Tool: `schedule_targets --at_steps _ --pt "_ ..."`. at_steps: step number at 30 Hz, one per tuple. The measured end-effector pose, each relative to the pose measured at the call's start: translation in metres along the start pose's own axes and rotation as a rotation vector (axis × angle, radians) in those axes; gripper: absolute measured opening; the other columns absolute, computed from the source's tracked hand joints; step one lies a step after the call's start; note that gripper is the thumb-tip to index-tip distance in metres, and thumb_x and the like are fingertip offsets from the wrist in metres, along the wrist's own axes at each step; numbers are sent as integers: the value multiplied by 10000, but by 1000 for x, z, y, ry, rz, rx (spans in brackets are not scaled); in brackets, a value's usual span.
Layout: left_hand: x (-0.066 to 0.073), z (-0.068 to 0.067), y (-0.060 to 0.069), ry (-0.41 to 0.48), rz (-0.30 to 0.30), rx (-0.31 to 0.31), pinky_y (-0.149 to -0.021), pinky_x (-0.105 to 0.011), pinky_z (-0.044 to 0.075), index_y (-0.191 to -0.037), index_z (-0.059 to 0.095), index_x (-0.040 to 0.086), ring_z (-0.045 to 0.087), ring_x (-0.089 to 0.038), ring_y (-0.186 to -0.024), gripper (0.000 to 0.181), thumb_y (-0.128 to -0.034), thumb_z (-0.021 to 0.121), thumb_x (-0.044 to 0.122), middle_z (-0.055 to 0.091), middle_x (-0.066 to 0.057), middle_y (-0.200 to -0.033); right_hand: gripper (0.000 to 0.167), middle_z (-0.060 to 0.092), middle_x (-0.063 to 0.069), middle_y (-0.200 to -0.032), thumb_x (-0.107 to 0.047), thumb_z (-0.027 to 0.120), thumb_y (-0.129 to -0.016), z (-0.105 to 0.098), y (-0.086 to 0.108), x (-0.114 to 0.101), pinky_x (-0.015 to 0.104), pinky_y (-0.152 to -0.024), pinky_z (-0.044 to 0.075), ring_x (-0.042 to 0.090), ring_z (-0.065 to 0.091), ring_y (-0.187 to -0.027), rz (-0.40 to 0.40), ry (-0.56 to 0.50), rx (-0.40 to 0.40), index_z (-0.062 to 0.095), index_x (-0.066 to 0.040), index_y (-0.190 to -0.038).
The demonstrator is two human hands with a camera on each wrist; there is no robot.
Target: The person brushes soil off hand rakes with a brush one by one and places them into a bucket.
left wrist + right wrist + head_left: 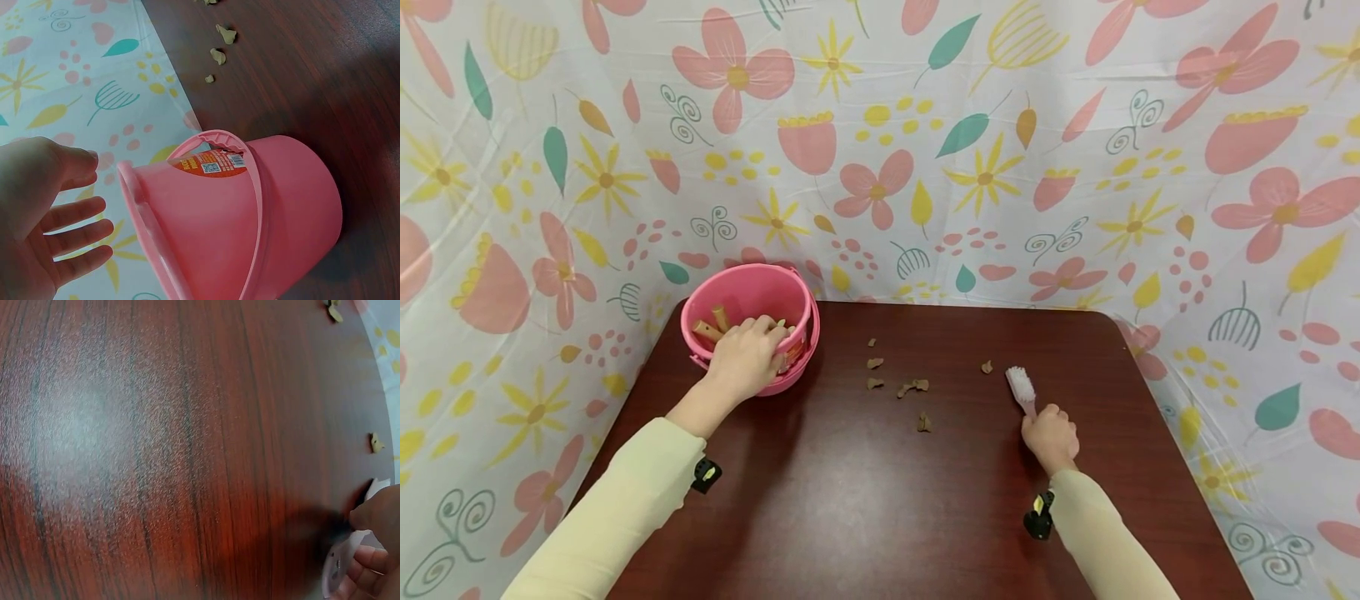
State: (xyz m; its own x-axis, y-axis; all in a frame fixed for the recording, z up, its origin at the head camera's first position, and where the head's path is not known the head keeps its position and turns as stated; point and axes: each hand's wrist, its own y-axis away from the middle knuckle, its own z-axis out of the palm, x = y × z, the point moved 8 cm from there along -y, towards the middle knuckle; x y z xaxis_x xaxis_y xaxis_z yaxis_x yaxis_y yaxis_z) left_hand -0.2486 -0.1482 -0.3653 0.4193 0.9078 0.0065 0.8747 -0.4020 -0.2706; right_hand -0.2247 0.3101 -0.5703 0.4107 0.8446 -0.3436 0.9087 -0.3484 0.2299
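Over the pink bucket [760,287] at the back left is my left hand [743,358], above its near rim. In the left wrist view the left hand [53,215] has loosely extended fingers, with nothing between them, beside the bucket's mouth [147,219]. Tan stick-like pieces [721,317] stand inside the bucket; the hand hides part of its contents. My right hand [1051,437] grips the handle of a white-bristled brush [1021,387], which lies low over the table's right side. Only part of that hand [375,515] shows in the right wrist view.
Several small brown scraps [917,387] lie scattered on the dark wooden table [842,500], with one scrap [987,367] nearer the brush. A flowered curtain [880,125] rises behind the table and along both sides. The bucket's handle [257,219] hangs down its side.
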Motion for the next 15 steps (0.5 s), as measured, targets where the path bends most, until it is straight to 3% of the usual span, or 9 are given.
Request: schedule_targets --at_steps 15 --pt "2 4 1 -3 5 1 -753 -414 496 -1083 640 64 571 -300 -909 355 -768 720 205 600 -136 -1029 384 427 324 -1109 -264 422 -932 -2 2 0 577 -731 410 502 451 -988 -82 20 2 424 71 -1118"
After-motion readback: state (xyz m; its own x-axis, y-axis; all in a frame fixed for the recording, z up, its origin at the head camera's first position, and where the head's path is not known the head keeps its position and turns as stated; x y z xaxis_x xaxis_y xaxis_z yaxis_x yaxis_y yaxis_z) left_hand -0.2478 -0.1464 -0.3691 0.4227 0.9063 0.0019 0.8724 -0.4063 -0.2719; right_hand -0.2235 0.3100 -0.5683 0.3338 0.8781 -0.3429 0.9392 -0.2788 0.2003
